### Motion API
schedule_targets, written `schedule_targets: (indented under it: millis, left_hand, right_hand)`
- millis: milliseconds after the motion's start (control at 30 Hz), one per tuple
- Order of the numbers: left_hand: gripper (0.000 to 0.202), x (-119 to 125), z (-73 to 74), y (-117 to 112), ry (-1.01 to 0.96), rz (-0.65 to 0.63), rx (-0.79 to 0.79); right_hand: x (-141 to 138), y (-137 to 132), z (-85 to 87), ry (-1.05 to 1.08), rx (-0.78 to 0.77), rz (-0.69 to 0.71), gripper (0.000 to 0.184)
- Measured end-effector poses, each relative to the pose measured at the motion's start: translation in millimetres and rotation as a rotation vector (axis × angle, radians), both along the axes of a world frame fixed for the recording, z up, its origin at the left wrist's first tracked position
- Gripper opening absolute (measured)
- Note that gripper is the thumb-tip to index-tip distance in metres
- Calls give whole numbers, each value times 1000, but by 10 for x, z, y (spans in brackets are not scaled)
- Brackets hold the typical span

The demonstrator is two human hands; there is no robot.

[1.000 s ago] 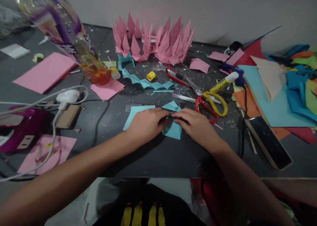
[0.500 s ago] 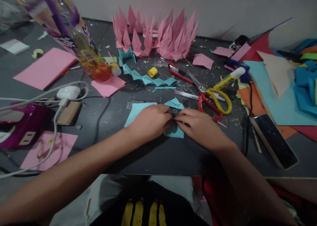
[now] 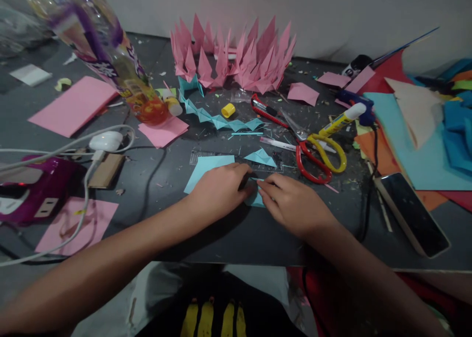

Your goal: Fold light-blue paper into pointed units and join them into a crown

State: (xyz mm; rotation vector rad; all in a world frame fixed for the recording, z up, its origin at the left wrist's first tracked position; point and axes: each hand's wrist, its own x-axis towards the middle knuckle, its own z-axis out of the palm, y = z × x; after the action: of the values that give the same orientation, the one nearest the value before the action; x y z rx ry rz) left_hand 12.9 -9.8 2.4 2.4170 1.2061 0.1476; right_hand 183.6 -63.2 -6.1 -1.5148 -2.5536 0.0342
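Observation:
A small piece of light blue paper (image 3: 255,199) lies on the dark table between my hands, partly covered by the fingers. My left hand (image 3: 224,185) is closed on its left side, fingers curled down. From the right, my right hand (image 3: 289,197) pinches the paper's upper edge. Under my left wrist sits a larger light blue sheet (image 3: 206,169). Just beyond my fingers rests a folded light blue paper triangle (image 3: 261,157), beside a clear ruler (image 3: 239,165). Further back runs a zigzag chain of folded blue pieces (image 3: 217,120).
Scissors (image 3: 313,155), a box cutter (image 3: 267,111), a glue stick (image 3: 341,120) and a phone (image 3: 411,214) lie to the right. A pink folded-paper ring (image 3: 228,64) stands at the back. A tall bottle (image 3: 121,66) and a purple power strip (image 3: 40,189) with cables are left.
My right hand has shifted slightly down and toward me on the small blue paper, uncovering its upper edge. The whole view has tilted slightly.

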Motion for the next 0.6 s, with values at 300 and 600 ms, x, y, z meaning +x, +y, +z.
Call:
schedule_targets:
  millis: [300,600]
  left_hand:
    - [21,-5,121,-14,192,104,-140]
    - [16,-69,11,0,98,79,88]
  right_hand:
    - [94,137,-49,244,-107,72,26]
    - [31,100,-20,288,-177,-85,22]
